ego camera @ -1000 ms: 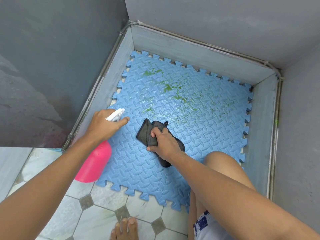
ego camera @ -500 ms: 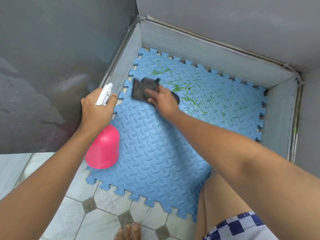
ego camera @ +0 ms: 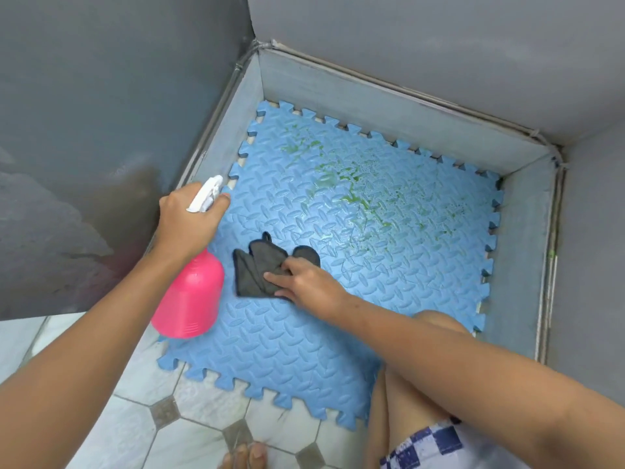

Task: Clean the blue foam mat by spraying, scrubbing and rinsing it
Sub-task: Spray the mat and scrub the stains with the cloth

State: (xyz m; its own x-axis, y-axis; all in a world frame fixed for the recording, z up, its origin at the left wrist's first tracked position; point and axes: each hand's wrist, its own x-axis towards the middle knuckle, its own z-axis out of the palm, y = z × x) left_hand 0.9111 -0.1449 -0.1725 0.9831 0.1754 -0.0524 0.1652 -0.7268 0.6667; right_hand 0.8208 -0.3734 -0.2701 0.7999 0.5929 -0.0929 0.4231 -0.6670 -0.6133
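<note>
The right hand (ego camera: 309, 282), fingers stretched on the black cloth (ego camera: 252, 275), had dragged it back from the far corner of the blue mat (ego camera: 338, 333) on the walled floor; the left hand (ego camera: 189, 225) gripped the spray bottle (ego camera: 191, 299); green stains (ego camera: 351, 194) remained, so scrubbing was judged unfinished.

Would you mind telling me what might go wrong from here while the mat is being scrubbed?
The dark cloth under the right hand sits short of the green stains, so wiping may smear them across the blue foam mat. The mat looks wet, and a bare foot stands on the tiled floor: slipping seems possible.
</note>
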